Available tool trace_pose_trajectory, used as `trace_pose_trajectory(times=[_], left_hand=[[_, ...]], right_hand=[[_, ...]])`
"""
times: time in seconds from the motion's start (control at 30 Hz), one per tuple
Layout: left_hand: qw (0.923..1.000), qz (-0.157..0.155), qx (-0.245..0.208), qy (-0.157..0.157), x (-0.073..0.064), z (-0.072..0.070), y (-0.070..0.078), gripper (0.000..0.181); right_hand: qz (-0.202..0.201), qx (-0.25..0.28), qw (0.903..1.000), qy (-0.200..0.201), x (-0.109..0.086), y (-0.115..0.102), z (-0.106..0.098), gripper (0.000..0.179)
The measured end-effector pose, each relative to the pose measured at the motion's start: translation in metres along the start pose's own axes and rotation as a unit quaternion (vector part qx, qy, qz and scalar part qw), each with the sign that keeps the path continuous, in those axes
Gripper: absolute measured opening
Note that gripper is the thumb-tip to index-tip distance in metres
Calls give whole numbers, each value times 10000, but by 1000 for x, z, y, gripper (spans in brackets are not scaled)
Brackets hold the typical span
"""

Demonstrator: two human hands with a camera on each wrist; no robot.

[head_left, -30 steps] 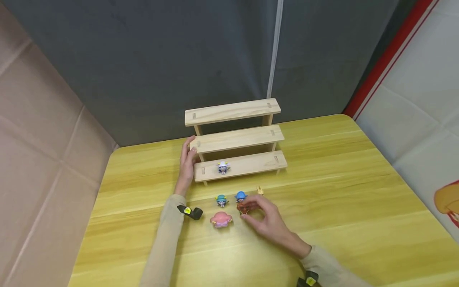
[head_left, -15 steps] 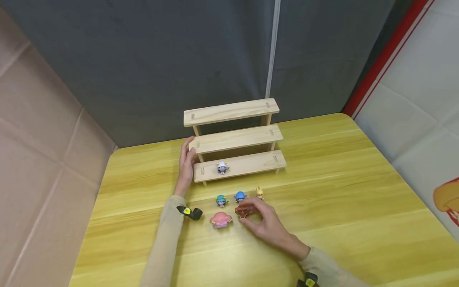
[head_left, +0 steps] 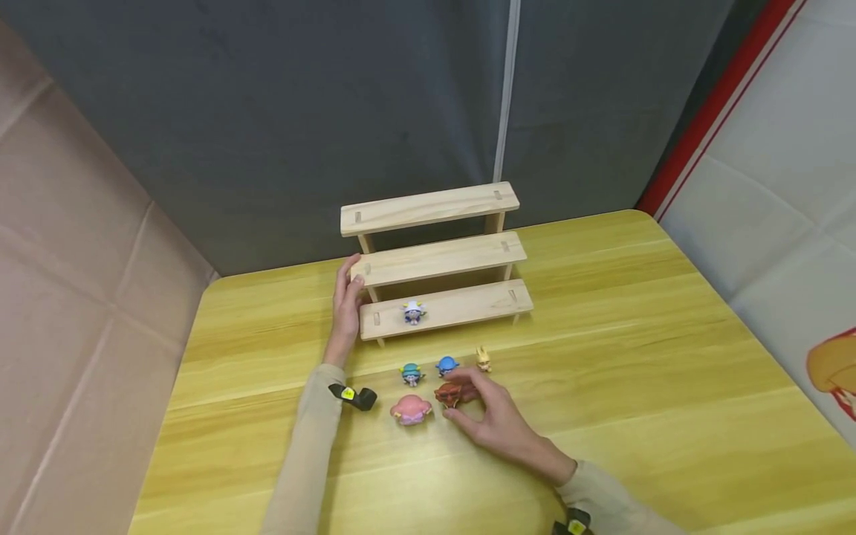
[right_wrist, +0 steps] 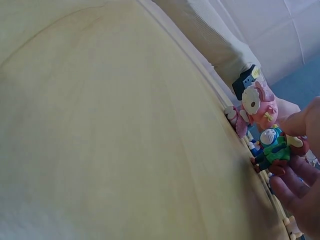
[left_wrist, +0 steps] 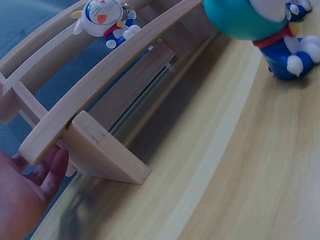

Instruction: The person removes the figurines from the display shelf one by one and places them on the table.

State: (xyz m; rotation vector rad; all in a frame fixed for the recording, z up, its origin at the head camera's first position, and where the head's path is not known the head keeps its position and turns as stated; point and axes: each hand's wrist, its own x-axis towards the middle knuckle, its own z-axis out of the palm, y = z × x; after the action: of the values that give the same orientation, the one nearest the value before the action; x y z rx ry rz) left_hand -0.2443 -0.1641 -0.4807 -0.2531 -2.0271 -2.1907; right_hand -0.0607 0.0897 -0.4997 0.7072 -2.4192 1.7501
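Observation:
A three-tier wooden display stand [head_left: 448,256] stands at the back of the table, its left end gripped by my left hand [head_left: 345,312]. In the left wrist view, fingers [left_wrist: 52,172] of that hand curl at the board's end. My right hand [head_left: 501,423] pinches a small red-brown figurine [head_left: 447,394] between thumb and fingers, low at the tabletop; its green body [right_wrist: 276,152] shows in the right wrist view. Close by are a pink figurine [head_left: 411,409], a teal one [head_left: 411,374], a blue one [head_left: 446,365] and a yellow one [head_left: 483,360].
On the stand's lowest step sits a white-headed figurine [head_left: 413,313]. The wood-grain table [head_left: 635,357] reaches back to a dark grey curtain [head_left: 301,126]. Pale panels close off the left and right sides.
My right hand has brought the red-brown figurine slightly left and turned it, so more of it shows. The yellow figurine is now less covered. My left hand stays on the stand.

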Motion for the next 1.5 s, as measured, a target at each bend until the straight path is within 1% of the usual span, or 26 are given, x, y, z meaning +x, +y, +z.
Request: trace_pose_trajectory(times=[0.1, 0.3, 0.5, 0.73, 0.93, 1.03, 1.17, 1.27, 1.5], left_hand=[[10000, 3, 28, 9, 0, 0, 0, 48], [10000, -10, -17, -15, -1, 0, 0, 48], [10000, -17, -28, -16, -1, 0, 1, 47], [10000, -63, -61, -44, -1, 0, 1, 47], [9998, -146, -113, -117, 1, -2, 2, 49], [9996, -167, -127, -185, -1, -1, 7, 50], [9995, -207, -89, -221, -7, 4, 24, 50], [9995, -235, -36, -200, -11, 6, 33, 50], [9996, -216, -66, -190, -11, 6, 32, 50]], right_hand=[[85, 15, 10000, -4, 0, 0, 1, 55], [-24, 24, 10000, -31, 0, 1, 1, 55], [30, 40, 10000, -33, 0, 0, 1, 54], [-150, -3, 9999, -18, -1, 1, 1, 47], [-308, -198, 9993, 9, -2, 0, 1, 44], [-303, -234, 9993, 6, -2, -1, 0, 44], [-331, -272, 9991, 0, -2, -2, 0, 45], [-368, -306, 9989, -2, -1, -2, 0, 46], [-399, -444, 9982, 8, -1, -3, 0, 47]])
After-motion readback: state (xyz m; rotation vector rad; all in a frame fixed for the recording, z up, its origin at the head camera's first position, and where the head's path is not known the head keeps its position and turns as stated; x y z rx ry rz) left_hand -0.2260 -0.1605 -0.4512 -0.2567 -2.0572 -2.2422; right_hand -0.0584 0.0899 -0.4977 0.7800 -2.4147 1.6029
